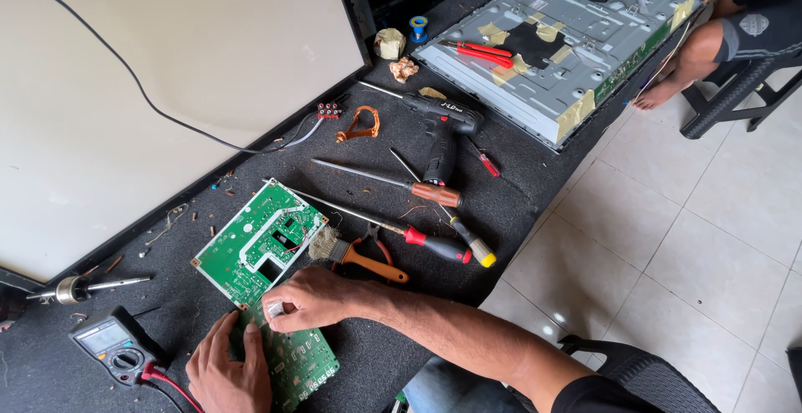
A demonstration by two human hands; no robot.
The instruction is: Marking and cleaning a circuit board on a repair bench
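Observation:
A green circuit board (pixel 251 242) lies on the dark mat in front of me. My right hand (pixel 313 296) reaches in from the lower right and pinches a small whitish part (pixel 274 309) against the board's middle. My left hand (pixel 224 371) lies over the board's near left edge with the thumb on top, holding it down. A second green section of board (pixel 301 363) shows just below my right hand.
Right of the board lie an orange-handled brush (pixel 361 258), several screwdrivers (pixel 434 246) and a black cordless drill (pixel 443 129). A multimeter (pixel 113 346) and a soldering iron (pixel 83 288) sit at the left. A large white panel (pixel 167 87), a metal chassis (pixel 560 37), another person's leg (pixel 693 62) and a black chair (pixel 643 371) surround the mat.

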